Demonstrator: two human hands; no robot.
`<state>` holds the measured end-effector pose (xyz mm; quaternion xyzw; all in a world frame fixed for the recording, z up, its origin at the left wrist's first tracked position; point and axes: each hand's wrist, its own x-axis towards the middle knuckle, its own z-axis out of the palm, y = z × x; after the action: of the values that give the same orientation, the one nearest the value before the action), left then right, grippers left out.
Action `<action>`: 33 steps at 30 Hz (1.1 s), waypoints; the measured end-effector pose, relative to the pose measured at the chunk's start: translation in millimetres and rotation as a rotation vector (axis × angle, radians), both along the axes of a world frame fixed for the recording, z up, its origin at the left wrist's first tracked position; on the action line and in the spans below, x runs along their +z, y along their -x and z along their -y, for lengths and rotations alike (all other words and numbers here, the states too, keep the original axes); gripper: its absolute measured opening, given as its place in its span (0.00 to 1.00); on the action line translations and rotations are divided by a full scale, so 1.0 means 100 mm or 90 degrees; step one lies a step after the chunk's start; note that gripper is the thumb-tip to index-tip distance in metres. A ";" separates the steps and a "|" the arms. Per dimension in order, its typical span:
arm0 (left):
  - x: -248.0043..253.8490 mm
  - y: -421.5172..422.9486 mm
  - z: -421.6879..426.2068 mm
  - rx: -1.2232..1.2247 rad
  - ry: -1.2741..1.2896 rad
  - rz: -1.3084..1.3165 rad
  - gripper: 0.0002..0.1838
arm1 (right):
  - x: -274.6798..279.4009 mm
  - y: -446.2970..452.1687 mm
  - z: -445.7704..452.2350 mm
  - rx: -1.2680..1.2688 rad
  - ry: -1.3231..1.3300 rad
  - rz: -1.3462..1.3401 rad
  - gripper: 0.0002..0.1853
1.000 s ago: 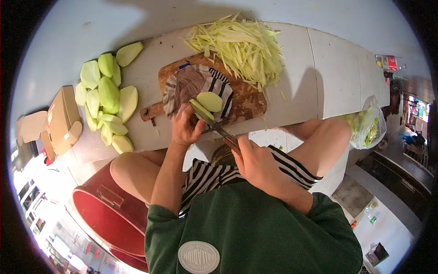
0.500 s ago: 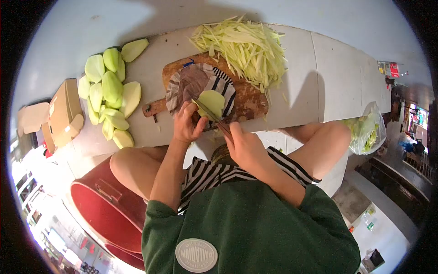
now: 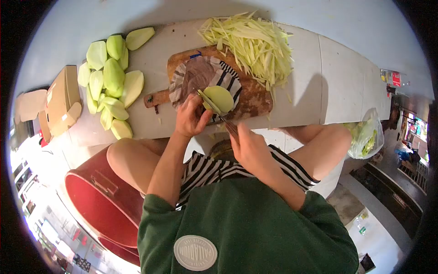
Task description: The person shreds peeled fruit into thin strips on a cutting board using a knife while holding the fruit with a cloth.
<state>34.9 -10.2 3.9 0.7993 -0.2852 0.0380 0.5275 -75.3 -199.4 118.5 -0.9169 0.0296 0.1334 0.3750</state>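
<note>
My left hand point(image 3: 190, 115) is closed on a peeled, pale green mango piece point(image 3: 220, 98), its flat cut face turned up. In my right hand point(image 3: 250, 145) is the wooden handle of a knife point(image 3: 226, 122). Its narrow blade lies against the mango's left side, close to my left fingers. Under them, a crumpled brown-and-striped cloth point(image 3: 193, 75) covers part of a wooden cutting board point(image 3: 255, 104). A heap of pale green mango shreds point(image 3: 255, 45) rests at the board's upper right, partly over its edge.
Several peeled mango pieces point(image 3: 113, 75) are grouped left of the board. Beyond them stands an open cardboard box point(image 3: 65, 102). A red bin point(image 3: 98, 201) is at my lower left, and a clear plastic bag point(image 3: 366, 134) hangs by the ledge point(image 3: 305, 102) at right.
The view has shifted slightly, so the board and mango shreds appear a little further right. My right hand and the knife handle have drawn slightly away from the mango piece.
</note>
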 end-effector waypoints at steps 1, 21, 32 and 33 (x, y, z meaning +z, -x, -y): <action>-0.04 0.00 0.00 -0.011 0.003 -0.008 0.20 | -0.17 -0.06 -0.03 -0.001 0.020 -0.016 0.12; -0.05 -0.01 0.04 0.002 0.046 0.010 0.18 | 0.03 0.02 0.04 -0.037 -0.036 0.013 0.14; -0.39 0.07 -0.12 -0.017 0.043 0.051 0.30 | 0.06 0.15 -0.02 -0.020 -0.042 -0.020 0.13; -0.40 0.07 -0.14 -0.031 0.044 0.050 0.30 | 0.06 0.15 -0.01 -0.034 -0.042 -0.020 0.13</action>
<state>28.1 3.4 -35.8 0.7714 -0.3238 0.0660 0.5438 -90.2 -198.2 124.2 -0.9006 0.0556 0.1384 0.4082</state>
